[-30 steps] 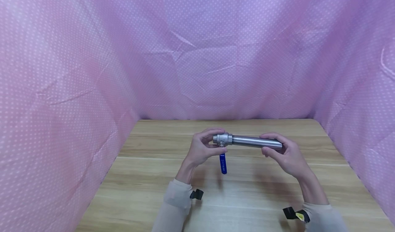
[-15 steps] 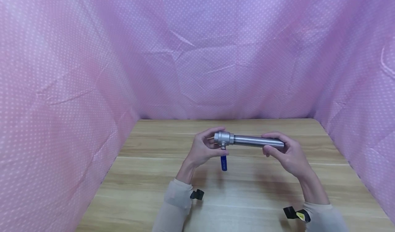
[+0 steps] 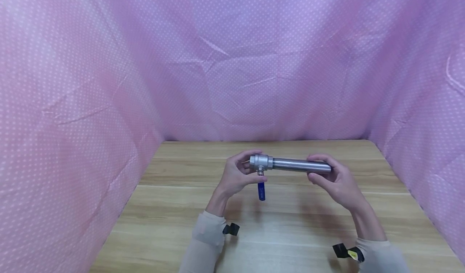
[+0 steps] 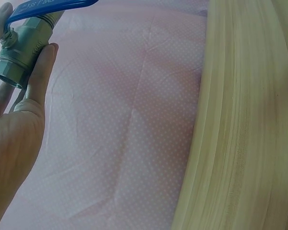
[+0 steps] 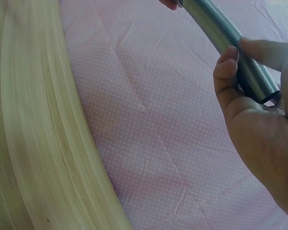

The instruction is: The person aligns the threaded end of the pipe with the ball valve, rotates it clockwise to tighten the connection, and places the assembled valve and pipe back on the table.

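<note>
A steel ball valve (image 3: pixel 261 161) with a blue lever handle (image 3: pixel 261 191) is joined end to end with a steel pipe (image 3: pixel 296 165), held almost level above the table. My left hand (image 3: pixel 234 177) grips the valve, thumb at the lever and fingers round the far side of the body. In the left wrist view the valve's open hex end (image 4: pixel 12 72) faces my palm, and the blue lever (image 4: pixel 53 5) crosses the top edge. My right hand (image 3: pixel 339 183) holds the pipe's right end between thumb and fingers; the right wrist view shows the pipe's (image 5: pixel 230 36) hollow end near the palm.
The wooden table (image 3: pixel 290 240) lies below both hands. Pink dotted cloth (image 3: pixel 232 83) hangs behind it and along both sides. A black strap piece (image 3: pixel 231 229) sits at the left wrist, another black strap (image 3: pixel 348 252) at the right.
The valve has rolled slightly about the pipe's axis, so its lever looks shorter and its body shows more from the side. Both hands keep their holds, with only small shifts.
</note>
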A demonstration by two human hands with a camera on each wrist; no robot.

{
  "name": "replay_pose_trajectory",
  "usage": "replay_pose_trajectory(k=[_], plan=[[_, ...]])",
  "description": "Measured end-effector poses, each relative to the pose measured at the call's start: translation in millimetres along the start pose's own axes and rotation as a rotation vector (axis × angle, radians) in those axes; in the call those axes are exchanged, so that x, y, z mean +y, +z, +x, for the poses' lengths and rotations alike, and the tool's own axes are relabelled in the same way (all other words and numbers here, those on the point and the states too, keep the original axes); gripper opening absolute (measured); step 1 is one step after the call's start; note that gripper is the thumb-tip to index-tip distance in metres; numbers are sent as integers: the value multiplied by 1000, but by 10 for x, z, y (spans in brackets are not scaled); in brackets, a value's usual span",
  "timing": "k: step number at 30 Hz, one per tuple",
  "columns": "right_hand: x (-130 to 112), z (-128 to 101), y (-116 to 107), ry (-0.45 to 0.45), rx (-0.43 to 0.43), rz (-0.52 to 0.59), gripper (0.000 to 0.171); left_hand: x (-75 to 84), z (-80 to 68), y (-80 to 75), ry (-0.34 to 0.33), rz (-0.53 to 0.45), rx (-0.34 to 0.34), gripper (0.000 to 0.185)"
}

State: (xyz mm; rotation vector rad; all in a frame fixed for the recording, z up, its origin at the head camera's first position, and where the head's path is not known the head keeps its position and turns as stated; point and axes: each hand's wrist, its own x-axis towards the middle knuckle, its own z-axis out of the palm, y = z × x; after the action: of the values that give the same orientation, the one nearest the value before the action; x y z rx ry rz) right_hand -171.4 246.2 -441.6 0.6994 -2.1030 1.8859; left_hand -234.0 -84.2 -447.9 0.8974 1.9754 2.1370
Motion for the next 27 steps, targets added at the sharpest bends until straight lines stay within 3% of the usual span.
replay_pose_trajectory(k=[3,21,27], plan=[[11,-3,-4,-17,-9,46,43,1,0,-7,7,5,4,78],[9,11,-26,46,-5,-97,24,11,-13,-24,39,20,11,78],[-5,2,-16,43,-18,-74,37,9,-10,-25,47,27,14,78]])
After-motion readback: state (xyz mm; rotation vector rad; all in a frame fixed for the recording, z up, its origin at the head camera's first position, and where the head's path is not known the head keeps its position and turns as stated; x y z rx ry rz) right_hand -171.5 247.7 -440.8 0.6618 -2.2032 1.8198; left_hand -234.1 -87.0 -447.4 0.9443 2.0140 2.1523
